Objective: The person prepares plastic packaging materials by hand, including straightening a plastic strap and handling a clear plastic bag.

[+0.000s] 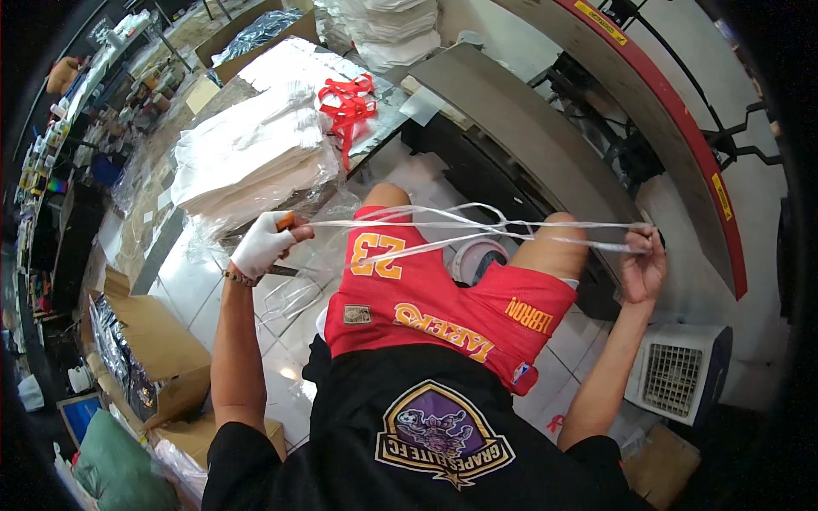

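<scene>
Left hand [262,247], gloved, and right hand [644,267], bare, both pinch white string [504,226], stretched above red shorts [447,294], likely keeping strands straight. Orange item [285,221] in left grip: kind unclear.

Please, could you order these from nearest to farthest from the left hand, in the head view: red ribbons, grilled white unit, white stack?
1. White stack: just beyond the left hand.
2. Red ribbons: by the stack's far right corner.
3. Grilled white unit: far right side.

Mottled tbl [143,243] w/ stacked white sheets [247,153], red ribbon [348,106] alongside; tiled flr [290,370] w/ white vented unit [711,362].
</scene>
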Available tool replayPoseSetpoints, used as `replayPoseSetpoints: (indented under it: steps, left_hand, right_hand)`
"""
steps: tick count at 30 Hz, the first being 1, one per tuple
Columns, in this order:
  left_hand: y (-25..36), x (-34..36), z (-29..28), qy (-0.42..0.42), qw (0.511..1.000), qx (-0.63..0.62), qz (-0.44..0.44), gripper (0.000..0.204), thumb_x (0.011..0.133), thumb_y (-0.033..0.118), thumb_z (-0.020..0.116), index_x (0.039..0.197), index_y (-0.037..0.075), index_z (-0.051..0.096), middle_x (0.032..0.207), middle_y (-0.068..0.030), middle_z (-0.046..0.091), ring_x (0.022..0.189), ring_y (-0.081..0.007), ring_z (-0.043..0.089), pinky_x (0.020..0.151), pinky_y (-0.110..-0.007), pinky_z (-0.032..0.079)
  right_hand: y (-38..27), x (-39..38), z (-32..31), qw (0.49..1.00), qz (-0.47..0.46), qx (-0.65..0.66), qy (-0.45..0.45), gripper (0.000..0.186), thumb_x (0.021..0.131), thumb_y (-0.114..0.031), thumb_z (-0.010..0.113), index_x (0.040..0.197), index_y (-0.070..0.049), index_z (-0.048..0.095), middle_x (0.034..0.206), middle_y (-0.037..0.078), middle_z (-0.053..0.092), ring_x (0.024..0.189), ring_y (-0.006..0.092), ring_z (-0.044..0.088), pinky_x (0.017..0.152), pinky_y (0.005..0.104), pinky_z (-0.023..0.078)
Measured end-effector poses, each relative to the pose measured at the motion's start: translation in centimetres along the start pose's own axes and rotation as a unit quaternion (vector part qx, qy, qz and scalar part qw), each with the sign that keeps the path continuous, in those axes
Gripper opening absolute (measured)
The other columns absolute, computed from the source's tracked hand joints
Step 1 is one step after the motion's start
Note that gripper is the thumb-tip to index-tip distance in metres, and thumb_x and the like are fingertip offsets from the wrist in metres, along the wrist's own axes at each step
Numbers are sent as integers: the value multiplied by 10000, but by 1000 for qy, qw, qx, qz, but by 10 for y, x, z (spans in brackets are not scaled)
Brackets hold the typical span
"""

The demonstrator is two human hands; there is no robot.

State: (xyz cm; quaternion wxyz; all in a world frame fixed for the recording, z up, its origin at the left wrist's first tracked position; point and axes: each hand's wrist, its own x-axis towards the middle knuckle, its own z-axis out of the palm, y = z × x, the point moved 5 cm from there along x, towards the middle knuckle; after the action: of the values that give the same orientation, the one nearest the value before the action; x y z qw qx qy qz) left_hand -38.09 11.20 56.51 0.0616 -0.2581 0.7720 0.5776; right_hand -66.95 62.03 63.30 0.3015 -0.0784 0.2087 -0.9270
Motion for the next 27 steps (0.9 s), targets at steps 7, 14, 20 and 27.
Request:
replayPoseSetpoints:
  steps: [7,14,20,27]
  left_hand:
    - [-53,9,-44,65,998,2,8,170,866,153,673,894,-14,688,714,22,609,572,-17,461,510,-194,359]
    - [-72,2,-75,73,996,35,-31,158,875,155,647,847,2,676,647,32,561,550,-41,466,483,-211,331]
    - [-68,16,-17,-32,995,86,-45,199,880,200,659,883,7,613,666,-8,584,533,-71,531,484,-232,413]
    - [-1,-5,24,-42,990,-127,-42,236,887,232,664,935,2,632,618,42,486,502,-46,443,464,-208,361]
  right_hand:
    - [-77,-41,-29,997,-57,52,11,164,977,-108,505,1067,19,557,1000,94,562,678,130,385,508,243,311]
    - [-161,-79,-64,984,-111,-112,81,153,973,-86,513,1091,-14,577,998,72,592,664,115,388,499,241,319]
    - [-132,-78,-57,964,-131,-200,120,223,982,-96,497,1187,-39,565,1071,65,590,699,102,419,520,203,363]
    - [-91,-113,-73,811,4,-523,262,306,942,-225,590,1196,-55,572,1118,77,612,702,65,488,570,205,434]
